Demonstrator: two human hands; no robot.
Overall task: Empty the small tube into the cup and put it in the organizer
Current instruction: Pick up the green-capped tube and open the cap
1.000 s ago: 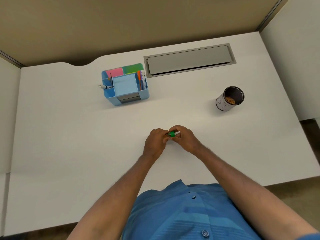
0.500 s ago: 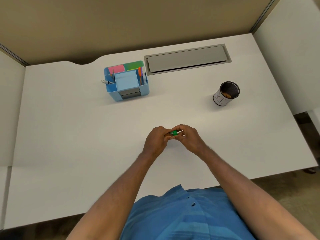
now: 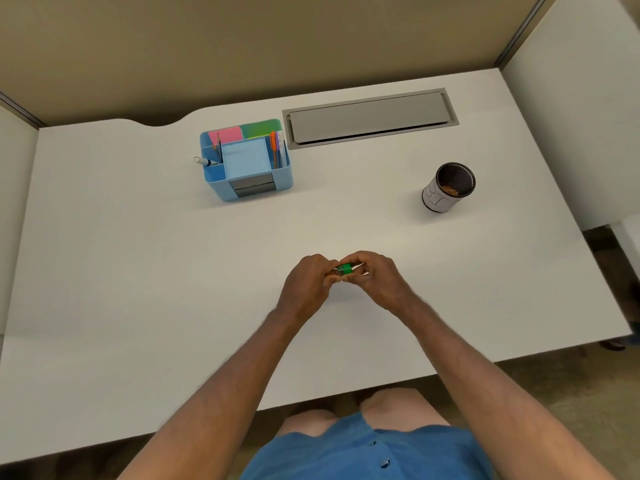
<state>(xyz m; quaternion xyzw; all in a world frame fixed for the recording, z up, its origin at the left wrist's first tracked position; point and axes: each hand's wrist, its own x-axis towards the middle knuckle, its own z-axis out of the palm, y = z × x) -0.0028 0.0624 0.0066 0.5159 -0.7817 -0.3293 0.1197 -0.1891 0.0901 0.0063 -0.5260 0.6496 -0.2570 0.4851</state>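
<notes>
In the head view, both hands meet over the near middle of the white desk (image 3: 138, 271). The left hand (image 3: 306, 284) and right hand (image 3: 375, 280) pinch between their fingertips the small clear tube with a green cap (image 3: 345, 269), fingers narrowed around it. The cap looks on, so I judge opening is the step in hand. Nothing is poured yet: the dark mesh cup with a white paper sleeve (image 3: 448, 187) stands well apart at far right. The light blue plastic desk organizer (image 3: 247, 161) waits far left.
</notes>
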